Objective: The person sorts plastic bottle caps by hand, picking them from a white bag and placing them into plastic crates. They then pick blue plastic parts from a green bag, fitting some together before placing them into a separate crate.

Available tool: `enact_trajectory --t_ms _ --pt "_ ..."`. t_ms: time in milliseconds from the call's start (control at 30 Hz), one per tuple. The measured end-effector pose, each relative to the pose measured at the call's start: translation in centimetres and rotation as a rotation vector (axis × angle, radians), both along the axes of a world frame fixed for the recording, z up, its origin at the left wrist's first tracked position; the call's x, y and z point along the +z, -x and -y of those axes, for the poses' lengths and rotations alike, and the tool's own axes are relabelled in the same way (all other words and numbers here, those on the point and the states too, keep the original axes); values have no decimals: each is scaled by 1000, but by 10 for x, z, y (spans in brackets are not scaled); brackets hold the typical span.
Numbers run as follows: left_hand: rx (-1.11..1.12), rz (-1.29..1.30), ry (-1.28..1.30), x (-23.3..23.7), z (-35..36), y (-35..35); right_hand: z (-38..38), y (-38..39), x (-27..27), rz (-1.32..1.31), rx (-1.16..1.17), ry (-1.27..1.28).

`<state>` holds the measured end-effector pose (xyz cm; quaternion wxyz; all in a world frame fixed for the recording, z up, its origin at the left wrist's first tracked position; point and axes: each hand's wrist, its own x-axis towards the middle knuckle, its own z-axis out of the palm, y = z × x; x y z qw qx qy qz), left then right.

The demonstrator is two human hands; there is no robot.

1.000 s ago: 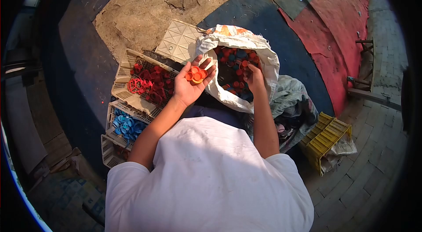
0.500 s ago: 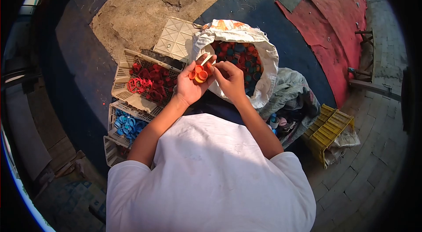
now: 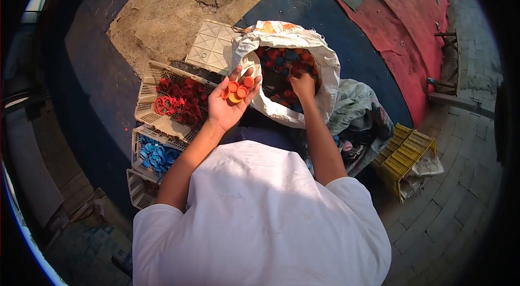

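Observation:
My left hand (image 3: 227, 109) is turned palm up with several orange bottle caps (image 3: 242, 92) and a yellow one resting in it, fingers curled loosely around them. Just right of it a white woven sack (image 3: 326, 64) stands with its mouth rolled back. Red, orange and dark blue-green bottle caps (image 3: 291, 54) fill the sack. My right hand (image 3: 303, 84) is inside the sack mouth, over the caps, its fingers drawn together; what they pinch, if anything, is too small to make out.
On the left stand a crate (image 3: 142, 108) of red caps and ring pieces, a crate (image 3: 135, 148) of blue caps and another crate (image 3: 133, 180). A pale plastic panel (image 3: 208, 47) lies behind. To the right are a grey-green sack (image 3: 355, 103) and a yellow crate (image 3: 403, 158).
My right hand has left my left palm and gone right, down into the sack. My left hand has shifted slightly left and lower, still with the caps.

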<state>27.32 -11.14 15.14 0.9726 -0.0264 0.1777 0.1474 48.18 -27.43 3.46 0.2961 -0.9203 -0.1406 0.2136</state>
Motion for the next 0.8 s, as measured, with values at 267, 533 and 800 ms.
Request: enact_trajectory --t_ms 267,533,800 --pt "3 3 -5 0 6 6 -11 -14 -63 54 155 257" --pt "90 -32 5 -3 3 24 2 -18 -59 182 24 118" --pt "104 -43 -1 -2 3 23 -21 -21 -33 140 -16 212"
